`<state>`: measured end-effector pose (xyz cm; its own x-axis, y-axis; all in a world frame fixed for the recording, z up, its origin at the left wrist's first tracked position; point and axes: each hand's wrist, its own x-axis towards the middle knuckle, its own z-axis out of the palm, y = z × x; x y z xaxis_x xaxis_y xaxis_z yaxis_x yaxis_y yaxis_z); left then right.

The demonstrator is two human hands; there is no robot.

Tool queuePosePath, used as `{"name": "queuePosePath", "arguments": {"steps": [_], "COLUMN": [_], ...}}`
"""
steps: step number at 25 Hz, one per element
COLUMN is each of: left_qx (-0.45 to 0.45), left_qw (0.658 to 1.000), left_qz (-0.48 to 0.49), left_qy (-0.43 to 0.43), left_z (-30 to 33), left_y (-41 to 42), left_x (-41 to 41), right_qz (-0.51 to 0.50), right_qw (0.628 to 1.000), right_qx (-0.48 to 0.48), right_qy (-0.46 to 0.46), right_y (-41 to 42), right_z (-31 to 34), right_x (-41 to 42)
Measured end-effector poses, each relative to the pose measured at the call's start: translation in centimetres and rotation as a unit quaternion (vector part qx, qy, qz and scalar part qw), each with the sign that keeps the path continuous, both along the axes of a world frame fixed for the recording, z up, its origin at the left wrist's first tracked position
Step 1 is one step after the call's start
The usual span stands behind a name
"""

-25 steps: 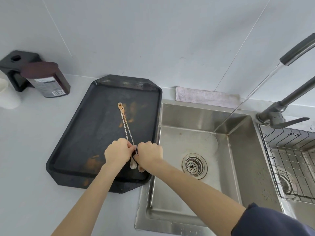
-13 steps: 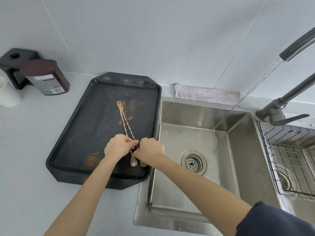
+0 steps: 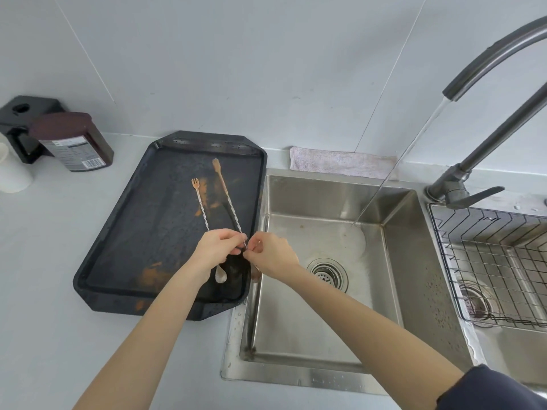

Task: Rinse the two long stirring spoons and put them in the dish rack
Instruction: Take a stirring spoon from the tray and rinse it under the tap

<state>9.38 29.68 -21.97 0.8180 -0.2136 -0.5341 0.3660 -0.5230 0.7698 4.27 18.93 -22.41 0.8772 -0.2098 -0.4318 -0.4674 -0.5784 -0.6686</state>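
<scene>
Two long twisted stirring spoons with small fork ends lie over the black tray (image 3: pixel 127 244). My left hand (image 3: pixel 217 250) grips the left spoon (image 3: pixel 201 207); its bowl shows below the hand. My right hand (image 3: pixel 270 254) pinches the right spoon (image 3: pixel 228 196) near its lower end, and that spoon angles up and away from the other. The two hands almost touch at the tray's right edge. The wire dish rack (image 3: pixel 497 261) sits in the right basin.
Water runs from the faucet (image 3: pixel 485 72) into the steel sink (image 3: pixel 319 291), landing behind the drain (image 3: pixel 327 272). A pink cloth (image 3: pixel 340 162) lies behind the sink. A dark jar (image 3: pixel 72 142), a black holder (image 3: pixel 20 119) and a white cup (image 3: pixel 10 170) stand far left.
The two spoons, held crossed together before, have been pulled apart; the right one now tilts away to the right. Both hands lifted slightly.
</scene>
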Motion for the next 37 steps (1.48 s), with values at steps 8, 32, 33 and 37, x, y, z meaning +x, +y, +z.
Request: {"name": "queuePosePath", "arguments": {"steps": [8, 32, 33, 37], "left_qx": [-0.125, -0.121, -0.118, -0.112], "left_qw": [0.992, 0.977, 0.977, 0.975], "left_qz": [0.014, -0.171, -0.177, -0.185], "left_qy": [-0.012, 0.029, 0.032, 0.045], "left_z": [1.6, 2.9, 2.7, 1.9], "left_y": [-5.9, -20.4, -20.6, -21.2], "left_x": [-2.4, -8.0, -7.8, -7.0], "right_qz": [-0.067, -0.241, -0.248, -0.272], "right_qw": [0.99, 0.901, 0.895, 0.876], "right_qx": [0.11, 0.337, 0.348, 0.381], "right_qy": [-0.049, -0.132, -0.128, -0.118], "right_y": [-6.0, -22.8, -23.2, -24.6], "right_z": [1.1, 5.2, 5.0, 4.6], "right_x": [-4.7, -4.2, -4.0, -2.8]}}
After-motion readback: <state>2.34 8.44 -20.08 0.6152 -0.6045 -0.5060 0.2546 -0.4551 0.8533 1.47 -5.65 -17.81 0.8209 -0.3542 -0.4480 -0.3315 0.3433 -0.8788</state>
